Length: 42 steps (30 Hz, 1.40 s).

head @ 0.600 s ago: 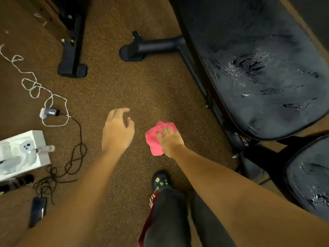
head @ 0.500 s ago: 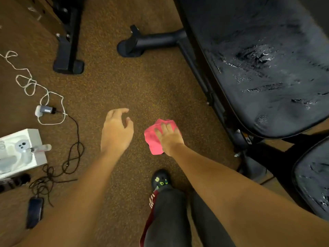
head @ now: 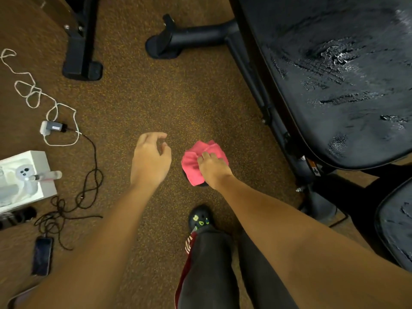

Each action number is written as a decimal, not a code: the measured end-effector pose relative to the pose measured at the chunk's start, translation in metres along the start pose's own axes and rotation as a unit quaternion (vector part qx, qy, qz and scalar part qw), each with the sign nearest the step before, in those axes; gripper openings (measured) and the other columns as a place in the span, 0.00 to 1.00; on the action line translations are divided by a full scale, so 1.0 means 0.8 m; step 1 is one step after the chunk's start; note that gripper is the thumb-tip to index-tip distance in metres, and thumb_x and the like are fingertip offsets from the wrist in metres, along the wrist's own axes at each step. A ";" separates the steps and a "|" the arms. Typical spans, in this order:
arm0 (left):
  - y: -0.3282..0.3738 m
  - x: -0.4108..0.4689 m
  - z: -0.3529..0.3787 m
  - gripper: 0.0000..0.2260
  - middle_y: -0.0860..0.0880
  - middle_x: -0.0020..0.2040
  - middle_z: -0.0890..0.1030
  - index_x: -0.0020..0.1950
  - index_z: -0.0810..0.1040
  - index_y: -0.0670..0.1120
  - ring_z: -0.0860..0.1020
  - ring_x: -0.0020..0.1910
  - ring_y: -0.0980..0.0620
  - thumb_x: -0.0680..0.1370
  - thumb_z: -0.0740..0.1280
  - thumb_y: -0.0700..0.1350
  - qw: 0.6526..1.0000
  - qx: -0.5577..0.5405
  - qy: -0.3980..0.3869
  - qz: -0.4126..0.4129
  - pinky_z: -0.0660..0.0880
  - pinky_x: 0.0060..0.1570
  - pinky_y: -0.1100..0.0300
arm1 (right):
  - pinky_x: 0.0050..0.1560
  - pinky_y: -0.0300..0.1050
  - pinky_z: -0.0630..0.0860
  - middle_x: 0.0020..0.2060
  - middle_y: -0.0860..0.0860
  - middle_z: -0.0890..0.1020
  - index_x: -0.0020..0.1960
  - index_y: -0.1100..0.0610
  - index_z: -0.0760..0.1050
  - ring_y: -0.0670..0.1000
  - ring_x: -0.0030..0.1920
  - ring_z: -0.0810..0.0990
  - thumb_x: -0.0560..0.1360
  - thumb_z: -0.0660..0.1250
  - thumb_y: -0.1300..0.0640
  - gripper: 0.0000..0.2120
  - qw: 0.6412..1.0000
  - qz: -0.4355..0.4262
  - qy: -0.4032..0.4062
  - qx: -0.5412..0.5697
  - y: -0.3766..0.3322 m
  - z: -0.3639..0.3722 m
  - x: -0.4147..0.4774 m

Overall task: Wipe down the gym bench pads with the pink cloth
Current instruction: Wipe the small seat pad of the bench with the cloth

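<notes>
Pink fabric: one small crumpled pink cloth [head: 194, 161] sits low by the brown speckled floor [head: 156, 103], near the middle of the view and well apart from both pads.
Right grip: the right hand [head: 213, 169] covers the cloth's 4 o'clock side, with its fingers curled into the folds and bunching them. A dark shadow beneath hints that the cloth is just clear of the floor, but I cannot tell for sure.
Left grip: the left hand [head: 149, 161] hovers at 9 o'clock of the cloth, apart from it. Its fingers are loosely curled and hold nothing.
Pads: two are in view. A large black gym bench pad [head: 334, 85] of cracked vinyl lies at 2 o'clock of the cloth. A smaller black pad [head: 396, 230] lies at 4 o'clock, cut off by the edge of view. Both look worn and glisten in patches.
Handling: the cloth looks light, limp and unbreakable, and it will not keep a shape. It is probably best taken as a whole-hand bunch at its middle, so no corner drags, then spread under a flat palm for wiping.
Other things: all at 8 o'clock are one white open box [head: 44, 175], one white cable [head: 33, 94], one black cable [head: 93, 175] and one dark phone [head: 42, 256]. One black shoe [head: 200, 217] is at 6 o'clock.
</notes>
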<state>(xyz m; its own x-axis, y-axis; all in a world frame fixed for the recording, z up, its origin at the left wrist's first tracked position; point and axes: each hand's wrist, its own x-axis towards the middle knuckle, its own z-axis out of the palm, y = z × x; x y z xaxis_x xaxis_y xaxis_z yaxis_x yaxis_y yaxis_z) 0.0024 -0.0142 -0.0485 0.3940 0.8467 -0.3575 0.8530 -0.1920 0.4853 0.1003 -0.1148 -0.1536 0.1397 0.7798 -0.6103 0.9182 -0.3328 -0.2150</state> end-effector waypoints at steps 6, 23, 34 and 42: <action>0.015 -0.009 -0.005 0.13 0.46 0.64 0.71 0.63 0.74 0.46 0.73 0.55 0.49 0.79 0.59 0.42 1.000 -0.001 -0.020 -0.015 0.65 0.52 0.62 | 0.63 0.55 0.70 0.66 0.60 0.67 0.68 0.61 0.62 0.61 0.68 0.65 0.77 0.63 0.56 0.22 0.983 0.028 0.002 0.179 0.021 -0.025 -0.016; 0.146 -0.056 -0.051 0.20 0.47 0.59 0.77 0.64 0.70 0.47 0.76 0.55 0.48 0.77 0.61 0.58 0.948 -0.223 -0.172 -0.150 0.75 0.51 0.53 | 0.56 0.50 0.75 0.53 0.56 0.79 0.54 0.56 0.74 0.55 0.54 0.79 0.79 0.59 0.52 0.10 0.705 0.082 0.083 0.699 0.032 -0.181 -0.136; 0.233 -0.071 -0.066 0.07 0.42 0.54 0.80 0.52 0.73 0.46 0.80 0.51 0.45 0.77 0.66 0.47 0.913 -0.326 -0.208 -0.130 0.76 0.49 0.52 | 0.63 0.51 0.74 0.54 0.61 0.80 0.58 0.68 0.70 0.60 0.59 0.79 0.69 0.70 0.40 0.34 0.540 0.093 0.130 0.826 0.072 -0.211 -0.219; 0.272 -0.106 -0.040 0.02 0.44 0.44 0.77 0.47 0.70 0.45 0.78 0.41 0.49 0.78 0.61 0.39 0.875 -0.387 -0.267 -0.118 0.75 0.43 0.53 | 0.67 0.58 0.70 0.54 0.63 0.81 0.59 0.63 0.77 0.62 0.59 0.79 0.67 0.70 0.37 0.34 0.532 0.112 0.154 0.825 0.085 -0.189 -0.280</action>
<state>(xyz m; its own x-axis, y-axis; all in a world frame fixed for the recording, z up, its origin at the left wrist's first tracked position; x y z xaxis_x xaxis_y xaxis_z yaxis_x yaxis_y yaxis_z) 0.1437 -0.1118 0.1126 0.5180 0.4262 -0.7417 0.5260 0.5250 0.6690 0.1878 -0.2317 0.0836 0.4640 0.5874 -0.6631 -0.6741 -0.2515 -0.6945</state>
